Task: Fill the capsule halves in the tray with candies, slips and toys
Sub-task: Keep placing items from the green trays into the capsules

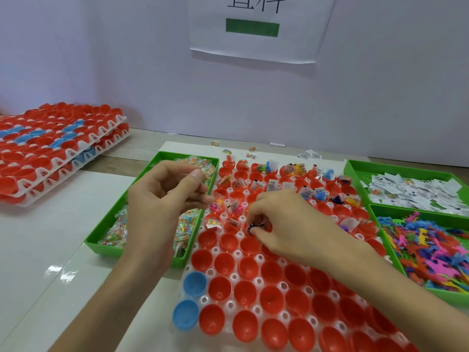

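The left hand (162, 199) was held above the left green bin (187, 154) of wrapped candies (116, 232), palm turned inward, forearm entering from the near edge. Its fingers were curled with the thumb laid over them; whether they held anything could not be told. The right hand (291, 224) reached in from the near right, knuckles up, over the middle of the white tray (238, 254). Its thumb and fingertips pinched a small dark blue toy (252, 227) at the mouth of a red capsule half (266, 226) in the tray. The tray lay between the bins on the white table (50, 237). Its far rows of capsule halves (223, 262) held candies, slips and toys; the near rows held none, and two halves at the near left were blue. To the right, the far green bin (355, 171) held white slips (418, 191) and the near green bin (406, 210) held mixed coloured toys (431, 250). A stack of trays (63, 148) with red and blue halves stood at the far left. A paper sheet (258, 47) on the far wall carried black characters, cut off by the top edge and not readable, above a solid green bar (252, 27). The slips carried black print too small to read.
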The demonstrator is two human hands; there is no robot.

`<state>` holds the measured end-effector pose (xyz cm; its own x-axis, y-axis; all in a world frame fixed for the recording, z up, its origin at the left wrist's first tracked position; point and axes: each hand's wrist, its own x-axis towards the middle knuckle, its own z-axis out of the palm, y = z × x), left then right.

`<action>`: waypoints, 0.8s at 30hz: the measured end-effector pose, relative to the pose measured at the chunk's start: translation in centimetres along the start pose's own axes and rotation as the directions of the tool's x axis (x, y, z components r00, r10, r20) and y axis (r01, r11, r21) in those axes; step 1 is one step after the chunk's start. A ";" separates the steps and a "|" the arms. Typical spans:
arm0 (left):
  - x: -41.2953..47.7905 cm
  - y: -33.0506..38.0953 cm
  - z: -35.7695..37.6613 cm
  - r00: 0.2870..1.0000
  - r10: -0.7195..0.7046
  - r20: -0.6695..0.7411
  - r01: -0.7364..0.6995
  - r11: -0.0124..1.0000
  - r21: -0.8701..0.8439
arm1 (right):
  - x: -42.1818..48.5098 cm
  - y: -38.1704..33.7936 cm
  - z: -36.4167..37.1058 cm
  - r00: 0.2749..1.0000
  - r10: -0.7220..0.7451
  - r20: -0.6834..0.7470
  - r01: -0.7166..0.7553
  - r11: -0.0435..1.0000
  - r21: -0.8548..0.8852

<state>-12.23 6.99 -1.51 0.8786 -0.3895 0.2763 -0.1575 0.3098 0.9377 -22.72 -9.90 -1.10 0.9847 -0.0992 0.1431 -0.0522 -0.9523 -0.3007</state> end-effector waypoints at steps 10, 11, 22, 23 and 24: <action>0.0 0.0 0.2 1.000 0.013 0.004 -0.013 0.999 0.031 | 1.1 0.9 -0.9 0.985 0.040 0.165 -0.062 0.990 0.129; 0.0 0.0 0.2 1.000 0.015 0.002 -0.015 0.999 0.033 | 1.1 1.0 -1.0 0.982 0.035 0.185 -0.063 0.988 0.144; -0.2 -0.1 0.3 1.000 0.019 0.003 -0.019 0.998 0.064 | 1.1 1.1 -0.5 0.993 0.038 0.115 -0.051 0.993 0.110; -0.1 -0.1 0.3 1.000 0.018 0.000 -0.017 0.998 0.062 | 1.0 1.1 -0.6 0.992 0.034 0.124 -0.048 0.992 0.113; -0.1 -0.1 0.3 1.000 0.016 -0.002 -0.016 0.998 0.059 | 0.9 1.0 -0.8 0.990 0.030 0.136 -0.046 0.992 0.119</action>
<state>-12.47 6.76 -1.53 0.8770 -0.3824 0.2908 -0.1978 0.2644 0.9439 -22.03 -11.20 -0.48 0.9962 -0.0873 0.0048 -0.0774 -0.9058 -0.4166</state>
